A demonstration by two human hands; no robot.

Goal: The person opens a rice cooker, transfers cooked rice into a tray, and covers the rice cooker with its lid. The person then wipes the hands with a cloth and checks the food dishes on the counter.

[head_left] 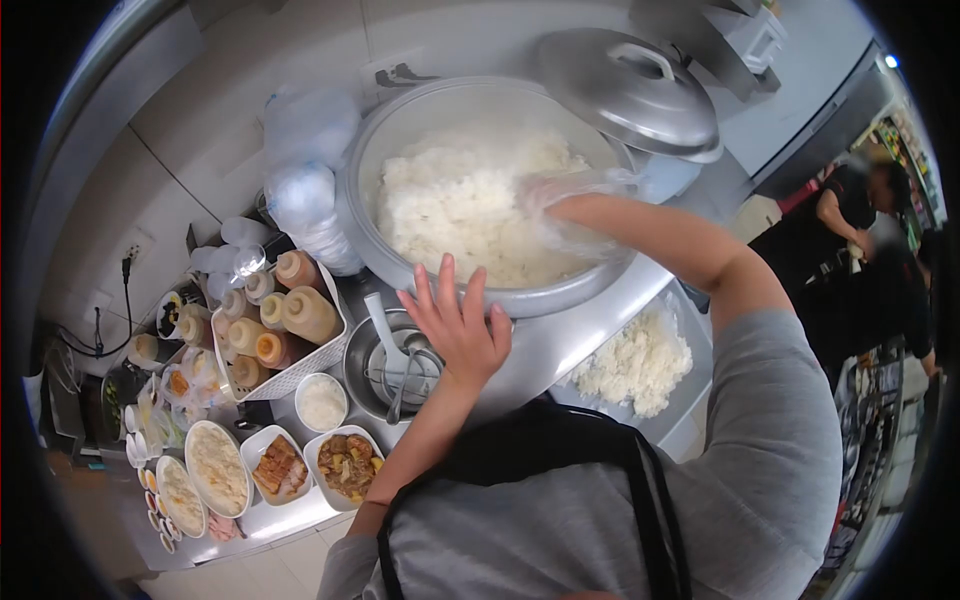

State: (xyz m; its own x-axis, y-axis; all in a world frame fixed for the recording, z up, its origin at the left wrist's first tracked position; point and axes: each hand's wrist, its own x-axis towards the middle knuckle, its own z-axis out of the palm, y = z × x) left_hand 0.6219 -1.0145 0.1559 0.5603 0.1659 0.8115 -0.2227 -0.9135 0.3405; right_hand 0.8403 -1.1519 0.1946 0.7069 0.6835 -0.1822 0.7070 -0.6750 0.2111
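Note:
A large metal pot [358, 205] holds a heap of cooked white rice [450, 190]. Fingers spread, my left hand [458, 325] rests against the near rim of the pot and holds nothing. My right hand [560, 200], in a clear plastic glove or bag [590, 215], reaches into the right side of the pot at the rice. Its fingers are blurred and hidden, so their closure does not show. Just below my left hand stands a metal bowl [352, 365] with a white rice paddle [388, 335] and metal utensils in it.
The pot's lid [640, 90] leans behind at the right. A tray [705, 350] of rice is beside my right elbow. At left are a white basket [310, 355] of sauce bottles, several dishes of food and wrapped plastic containers [310, 200]. Two people [840, 240] stand at far right.

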